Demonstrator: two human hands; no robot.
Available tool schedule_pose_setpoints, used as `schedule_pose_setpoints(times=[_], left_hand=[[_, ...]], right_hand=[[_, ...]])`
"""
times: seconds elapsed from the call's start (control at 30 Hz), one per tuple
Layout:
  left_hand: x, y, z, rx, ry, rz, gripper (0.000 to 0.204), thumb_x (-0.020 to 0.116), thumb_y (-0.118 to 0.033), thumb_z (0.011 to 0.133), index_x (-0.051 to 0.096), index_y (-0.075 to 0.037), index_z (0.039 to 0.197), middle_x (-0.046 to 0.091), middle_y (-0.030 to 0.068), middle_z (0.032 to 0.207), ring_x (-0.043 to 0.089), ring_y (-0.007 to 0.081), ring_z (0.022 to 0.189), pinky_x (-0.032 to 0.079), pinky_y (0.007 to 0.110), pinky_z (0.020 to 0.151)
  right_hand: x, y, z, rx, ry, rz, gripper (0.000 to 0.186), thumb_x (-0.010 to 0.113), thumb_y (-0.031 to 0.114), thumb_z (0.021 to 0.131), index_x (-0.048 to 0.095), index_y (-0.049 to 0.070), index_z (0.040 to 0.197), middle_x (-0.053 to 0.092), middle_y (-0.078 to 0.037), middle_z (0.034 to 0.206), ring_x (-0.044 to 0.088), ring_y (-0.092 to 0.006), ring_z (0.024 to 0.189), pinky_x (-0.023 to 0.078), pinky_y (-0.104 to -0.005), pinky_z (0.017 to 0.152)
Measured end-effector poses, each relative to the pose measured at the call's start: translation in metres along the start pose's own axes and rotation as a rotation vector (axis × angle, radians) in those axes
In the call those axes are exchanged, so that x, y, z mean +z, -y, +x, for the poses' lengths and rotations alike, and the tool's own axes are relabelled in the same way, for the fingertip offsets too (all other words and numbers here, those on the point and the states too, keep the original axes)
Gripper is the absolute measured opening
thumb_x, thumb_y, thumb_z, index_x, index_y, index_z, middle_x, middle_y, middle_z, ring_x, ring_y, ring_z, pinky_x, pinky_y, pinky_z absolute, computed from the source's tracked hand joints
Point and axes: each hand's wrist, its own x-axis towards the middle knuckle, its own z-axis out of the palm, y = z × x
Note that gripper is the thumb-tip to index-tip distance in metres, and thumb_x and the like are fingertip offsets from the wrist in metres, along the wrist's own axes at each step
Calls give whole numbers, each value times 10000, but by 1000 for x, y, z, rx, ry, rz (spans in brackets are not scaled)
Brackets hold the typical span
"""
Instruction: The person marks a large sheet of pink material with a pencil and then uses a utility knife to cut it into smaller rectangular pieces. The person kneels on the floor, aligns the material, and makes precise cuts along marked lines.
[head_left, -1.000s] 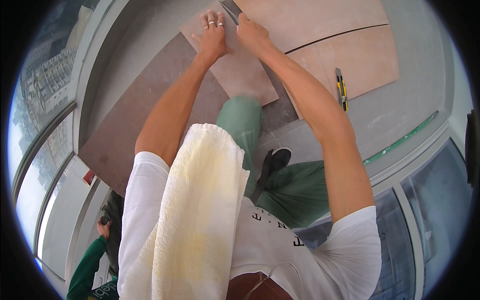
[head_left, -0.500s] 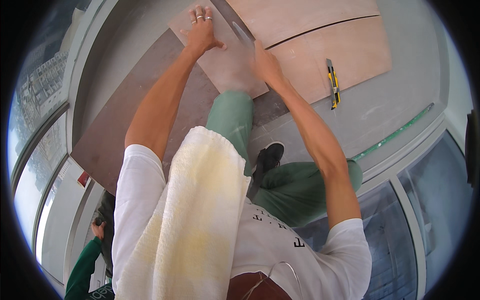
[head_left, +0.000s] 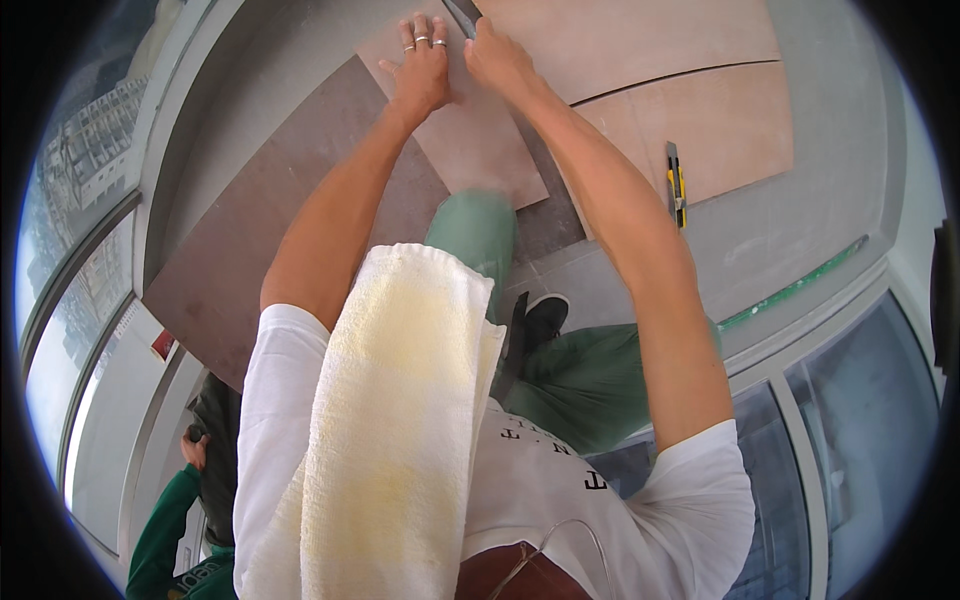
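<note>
My left hand lies flat with spread fingers on a narrow pinkish-brown board; rings show on its fingers. Beneath that board is a larger dark brown sheet. Near the board's far right edge my right hand is closed round a tool with a narrow grey blade. Its handle is hidden in my fingers, and the blade's far end reaches the picture's rim. My green-trousered knee is against the board's near end.
Light pinkish boards with a dark gap between them lie at the right, with a yellow and black utility knife on the nearer one. A green strip runs along the right-hand wall. At the lower left is another person's green sleeve. A towel hangs before me.
My right hand has moved away from me and slightly left along the narrow board's edge, carrying the bladed tool. The left hand stays flat on the board. The view has shifted slightly.
</note>
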Motion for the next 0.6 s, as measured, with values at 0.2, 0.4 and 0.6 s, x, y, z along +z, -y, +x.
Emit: schedule_pose_setpoints(times=[0.2, 0.4, 0.6], left_hand=[[0, 0, -2, 44, -39, -21, 1348, 987, -373, 481, 227, -42, 1545, 169, 211, 1619, 162, 458, 1487, 378, 806, 945], [3, 4, 0, -36, 65, 6, 1448, 988, -396, 451, 139, -77, 1579, 61, 200, 1652, 62, 437, 1515, 244, 777, 1072], [6, 2, -1, -8, 41, 2, 1456, 989, -397, 444, 139, -53, 1574, 67, 216, 1648, 58, 436, 1515, 263, 748, 1089]], right_hand=[[5, -5, -16, 42, 16, 64, 324, 525, 268, 978, 455, -9, 1132, 669, -309, 991, 640, -505, 948, 493, -586, 833], [4, -34, -96, -16, 3, 53, 236, 549, 184, 975, 417, -3, 1032, 671, -285, 833, 660, -481, 843, 522, -558, 718], [6, -50, -141, 49, 21, 142, 219, 551, 155, 976, 406, -1, 1031, 640, -284, 801, 629, -496, 778, 485, -580, 669]])
